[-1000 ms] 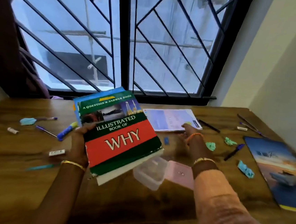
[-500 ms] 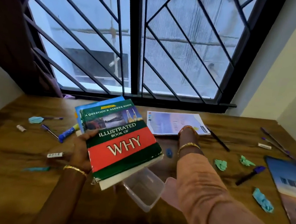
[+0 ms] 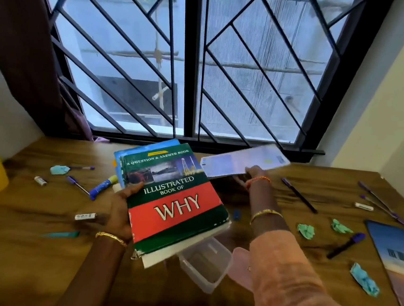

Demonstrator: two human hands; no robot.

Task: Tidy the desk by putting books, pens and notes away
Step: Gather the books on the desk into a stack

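The left hand (image 3: 119, 209) gripped the green book (image 3: 174, 199) above the desk (image 3: 14, 245), and the right hand (image 3: 253, 175) held, it seemed, a blurred pale booklet (image 3: 242, 163) lifted off it.

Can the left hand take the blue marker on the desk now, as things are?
Probably not yet. The left hand grips the books, so it has no free fingers. The marker lies just beside it on the desk, uncovered, so once the books are put down it looks easy to take.
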